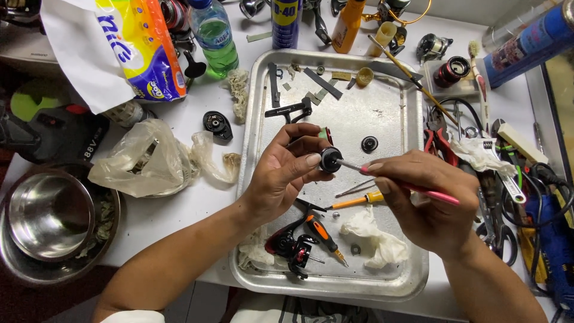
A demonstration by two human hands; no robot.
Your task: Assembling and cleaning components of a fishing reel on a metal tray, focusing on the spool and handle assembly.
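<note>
White worktable [197,197] cluttered with tools; metal tray [382,113] at centre. Left hand [284,173] above tray, fingers closed around one small black round part [330,160]. Right hand [427,203] grips one pink-handled brush [418,188], tip touching black part. Tray holds: two screwdrivers, one yellow [359,200], one orange-black [323,234]; one crumpled white tissue [376,236]; one black ring [369,143]. Left of tray: one steel bowl [51,215], one plastic bag [149,158], one green bottle [214,37].

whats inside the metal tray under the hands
In the metal tray: an orange-handled screwdriver, a crumpled white tissue, a black fishing reel, and a small black ring. The hands hide the tray's middle.
</note>
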